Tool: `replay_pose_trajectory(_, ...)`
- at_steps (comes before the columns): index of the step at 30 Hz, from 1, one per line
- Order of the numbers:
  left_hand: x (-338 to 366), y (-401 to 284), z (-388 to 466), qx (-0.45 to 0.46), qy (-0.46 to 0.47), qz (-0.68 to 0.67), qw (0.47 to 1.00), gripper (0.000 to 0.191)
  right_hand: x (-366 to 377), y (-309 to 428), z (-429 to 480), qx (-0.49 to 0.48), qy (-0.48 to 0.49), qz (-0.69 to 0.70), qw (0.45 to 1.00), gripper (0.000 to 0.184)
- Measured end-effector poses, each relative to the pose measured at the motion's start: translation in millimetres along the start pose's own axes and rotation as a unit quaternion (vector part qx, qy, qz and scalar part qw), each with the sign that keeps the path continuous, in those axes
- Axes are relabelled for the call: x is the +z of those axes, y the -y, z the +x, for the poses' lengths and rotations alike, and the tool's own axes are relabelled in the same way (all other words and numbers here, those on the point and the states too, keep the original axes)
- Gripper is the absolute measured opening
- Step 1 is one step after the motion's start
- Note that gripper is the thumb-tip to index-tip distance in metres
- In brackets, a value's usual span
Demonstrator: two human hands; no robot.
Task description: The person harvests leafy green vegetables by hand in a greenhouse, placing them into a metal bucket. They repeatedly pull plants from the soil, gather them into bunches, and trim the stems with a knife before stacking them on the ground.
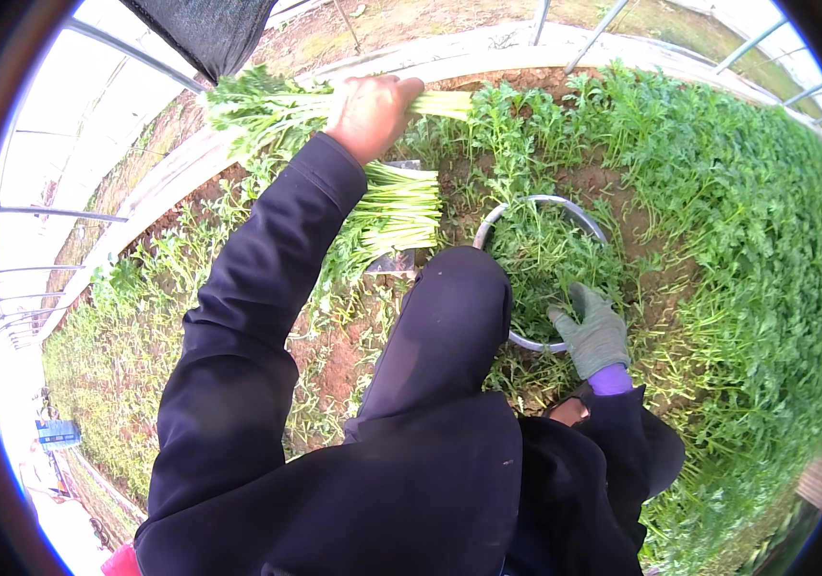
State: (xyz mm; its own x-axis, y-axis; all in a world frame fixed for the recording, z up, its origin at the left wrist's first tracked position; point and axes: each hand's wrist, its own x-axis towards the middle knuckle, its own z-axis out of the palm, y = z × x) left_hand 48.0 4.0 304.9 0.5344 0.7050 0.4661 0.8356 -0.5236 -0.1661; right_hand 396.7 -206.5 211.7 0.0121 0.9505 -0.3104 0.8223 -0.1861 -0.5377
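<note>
My bare left hand (373,115) is closed around a bunch of leafy greens (443,104), its leaves to the left and its pale stems to the right. Below that hand, more cut greens (404,209) lie stacked with their stem ends lined up, over a dark flat tray or sheet (389,263). My right hand (593,335) wears a grey-green glove and reaches over the near right rim of a round tub (537,345). Its thumb and fingers are apart against loose leaves and stems (544,252) that fill the tub. No held piece shows in it.
Dense standing greens (757,237) grow on the right. Cut stubble (116,381) and bare soil spread to the left. My bent knee (461,288) is between the stack and the tub. Metal greenhouse poles (137,54) and a hanging dark cloth (209,32) stand beyond the bed.
</note>
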Motion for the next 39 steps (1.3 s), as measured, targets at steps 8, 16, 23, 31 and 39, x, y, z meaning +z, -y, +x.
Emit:
replay_pose_trajectory(8, 102, 19, -76, -0.109, 0.193, 0.098, 0.970, 0.013, 23, -18, 6, 0.056, 0.108, -0.051, 0.991, 0.060)
replay_pose_trajectory(16, 163, 19, -105, -0.143, 0.202, 0.044, 0.968, 0.019, 43, -15, 25, 0.020, 0.159, -0.090, 0.983, 0.049)
replay_pose_trajectory(23, 204, 27, -147, -0.182, 0.199, -0.113, 0.956, 0.057, 72, -19, 36, 0.032, 0.215, -0.095, 0.971, 0.057)
replay_pose_trajectory(31, 209, 18, -137, -0.234, 0.201, -0.126, 0.943, 0.080, 167, 13, 97, 0.009, 0.227, 0.150, 0.962, 0.040)
replay_pose_trajectory(39, 217, 25, -141, -0.254, 0.123, -0.122, 0.951, 0.056, 278, 34, 152, 0.115, 0.296, 0.436, 0.842, 0.046)
